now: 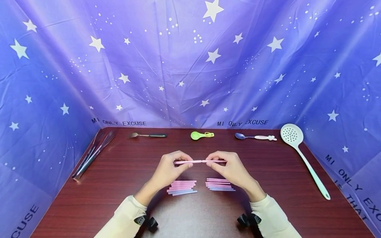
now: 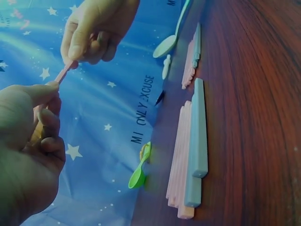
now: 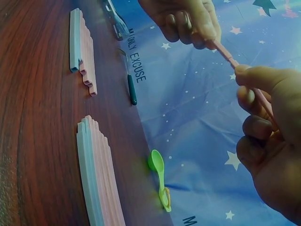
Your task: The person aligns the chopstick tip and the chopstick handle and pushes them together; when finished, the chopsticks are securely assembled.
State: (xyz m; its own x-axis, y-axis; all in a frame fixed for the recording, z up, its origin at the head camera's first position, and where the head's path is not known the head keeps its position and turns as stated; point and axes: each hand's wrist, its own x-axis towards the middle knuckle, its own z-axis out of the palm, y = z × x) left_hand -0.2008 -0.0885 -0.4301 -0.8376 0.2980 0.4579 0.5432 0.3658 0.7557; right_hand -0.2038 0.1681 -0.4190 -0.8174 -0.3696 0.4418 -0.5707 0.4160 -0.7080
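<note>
Above the middle of the table, my left hand (image 1: 172, 167) pinches one slim pink stick (image 1: 194, 161) between thumb and fingers. My right hand (image 1: 230, 167) pinches a second pink stick (image 3: 264, 104) in the same way. The two sticks lie end to end in one line, and a joint shows between the hands in the right wrist view. Whether one end sits inside the other, I cannot tell. Below the hands lie two bundles of pink and blue sticks, a left bundle (image 1: 182, 187) and a right bundle (image 1: 219, 184).
Along the table's (image 1: 125, 211) back edge lie a dark-handled fork (image 1: 148, 135), a green measuring spoon (image 1: 200, 135) and a spoon with a pink handle (image 1: 256, 137). Metal tongs (image 1: 92, 157) lie at the left, a pale slotted skimmer (image 1: 306, 158) at the right. A starry purple cloth (image 1: 166, 66) surrounds the table.
</note>
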